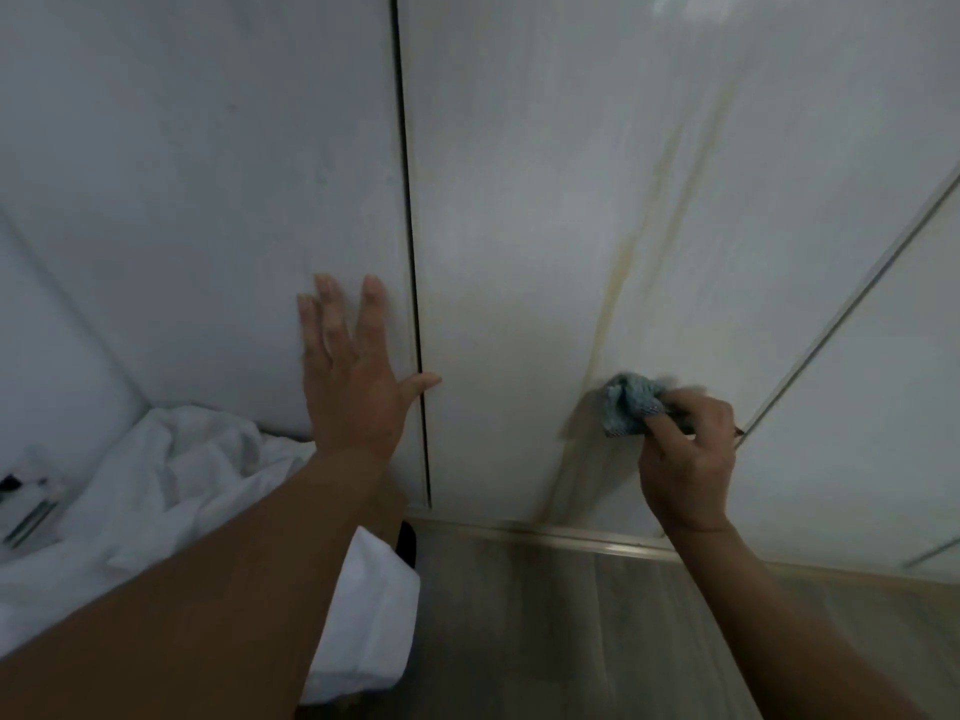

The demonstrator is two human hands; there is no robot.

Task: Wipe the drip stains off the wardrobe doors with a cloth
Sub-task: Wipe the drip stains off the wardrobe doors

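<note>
Blue-grey cloth (631, 405) we pinched in our right hand (685, 465), drip stain (615, 283) just above it, left hand (353, 376) lay spread on door (208, 200).

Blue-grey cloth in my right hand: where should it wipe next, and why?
Probably slide it up the yellowish drip streak: the right hand presses the crumpled blue-grey cloth on the white wardrobe door low on that streak, which runs on far above.

- cloth (631, 405): small, blue-grey, bunched; pinched in right hand (685, 459), pressed low on the door, on a streak.
- drip stains (615, 293): yellowish streaks running down the door.
- wardrobe doors (519, 200): white, flat, shut, dark seam between.
</note>
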